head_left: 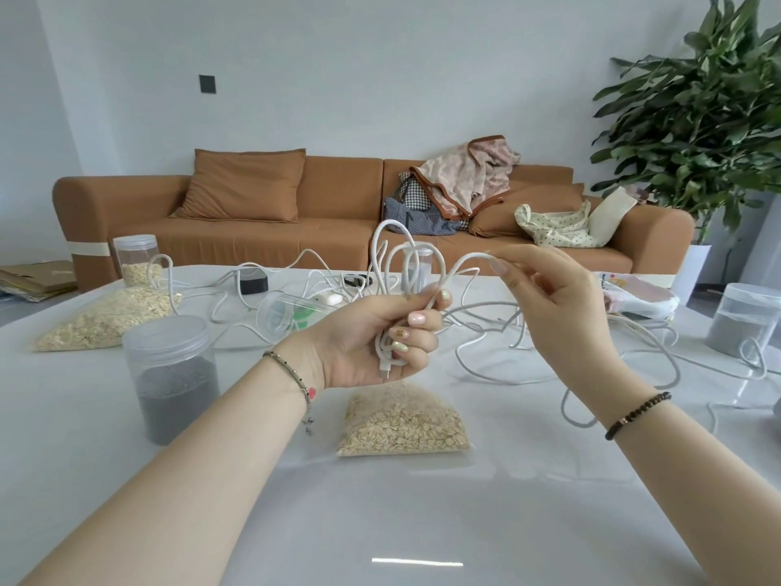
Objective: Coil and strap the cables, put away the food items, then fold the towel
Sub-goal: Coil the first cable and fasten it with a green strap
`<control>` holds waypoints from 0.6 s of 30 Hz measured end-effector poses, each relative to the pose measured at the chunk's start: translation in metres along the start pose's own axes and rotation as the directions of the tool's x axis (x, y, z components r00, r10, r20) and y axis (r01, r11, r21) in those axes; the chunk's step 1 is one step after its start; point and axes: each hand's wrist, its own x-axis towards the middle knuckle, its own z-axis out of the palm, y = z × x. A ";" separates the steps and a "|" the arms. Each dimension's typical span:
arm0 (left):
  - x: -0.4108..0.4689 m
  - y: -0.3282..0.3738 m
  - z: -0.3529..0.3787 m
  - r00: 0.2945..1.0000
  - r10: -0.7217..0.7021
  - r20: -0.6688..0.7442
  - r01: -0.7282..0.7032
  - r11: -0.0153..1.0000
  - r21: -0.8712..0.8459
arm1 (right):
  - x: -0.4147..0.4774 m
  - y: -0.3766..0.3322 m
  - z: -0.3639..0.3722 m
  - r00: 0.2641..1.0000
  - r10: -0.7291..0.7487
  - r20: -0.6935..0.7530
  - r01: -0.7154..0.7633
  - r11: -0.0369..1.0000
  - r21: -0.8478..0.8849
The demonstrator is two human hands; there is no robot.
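Observation:
My left hand (372, 336) is shut on a bunch of loops of a white cable (395, 255), held upright above the white table (380, 522), with the plug end poking out below the fingers. My right hand (558, 306) pinches a further loop of the same cable beside the bunch. Several more white cables (498, 357) lie tangled across the table behind my hands. A bag of oats (401, 420) lies just below my left hand, and another oat bag (101, 319) lies at the left. A pale towel (634, 293) lies at the right, behind my right hand.
A lidded jar of dark grains (171, 374) stands at the left, a similar jar (744, 319) at the right edge. An oat jar (135, 260) stands at the far left, a clear jar (287, 310) lies on its side. A black charger (252, 281) sits at the back. Behind are an orange sofa (329, 213) and a plant (701, 112).

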 end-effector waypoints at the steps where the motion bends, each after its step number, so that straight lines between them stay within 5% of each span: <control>1: 0.000 -0.001 0.000 0.999 0.009 -0.039 -0.007 0.999 0.035 | 0.000 0.001 -0.001 0.999 -0.046 -0.002 0.046 0.997 -0.060; 5: 0.000 -0.004 0.001 0.997 -0.018 -0.082 0.025 0.996 0.087 | 0.001 0.007 -0.007 0.983 -0.178 0.037 0.181 0.936 -0.301; 10: 0.002 -0.009 0.003 0.978 -0.082 -0.193 0.129 0.960 0.247 | -0.001 0.004 -0.007 0.956 -0.274 0.104 0.293 0.873 -0.389; 18: 0.007 -0.014 0.007 0.960 -0.049 -0.275 0.164 0.896 0.413 | -0.004 0.003 0.003 0.954 -0.226 0.198 0.275 0.922 -0.273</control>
